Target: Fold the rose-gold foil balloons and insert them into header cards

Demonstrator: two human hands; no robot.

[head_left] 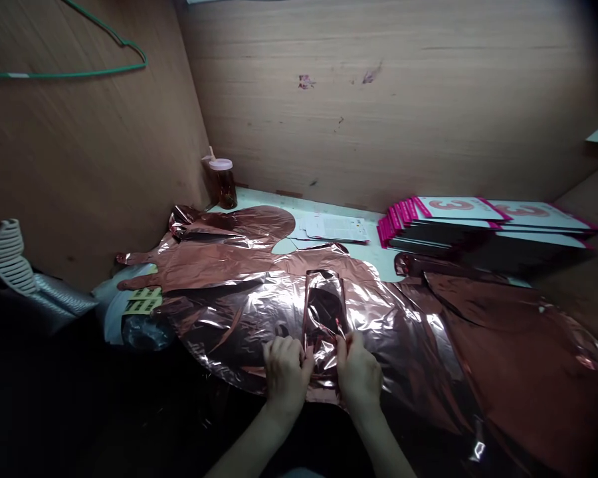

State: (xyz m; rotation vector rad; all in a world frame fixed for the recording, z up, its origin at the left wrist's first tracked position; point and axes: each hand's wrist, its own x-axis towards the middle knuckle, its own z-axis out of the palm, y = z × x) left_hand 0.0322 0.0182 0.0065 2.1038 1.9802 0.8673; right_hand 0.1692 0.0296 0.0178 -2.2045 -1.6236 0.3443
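Observation:
A narrow folded foil balloon [323, 299], shiny and rose-gold, lies lengthwise in front of me. My left hand [285, 375] has its fingers curled at the near left edge of this folded piece, pinching the foil. At the opposite edge, my right hand [359, 375] is closed the same way, thumb toward the middle. Beneath both hands spread flat, uninflated foil balloons [234, 312] of the same colour, overlapping across the table. More of that foil [523, 338] covers the right side. The fingertips are partly hidden by the hands themselves.
Flat packages [458, 207] with pink edges and a printed 3 are stacked at the back right. Printed papers [336, 228] lie mid-back. A lidded cup [224, 182] stands in the back left corner. A green hanger [80, 74] hangs on the left wooden panel [90, 146].

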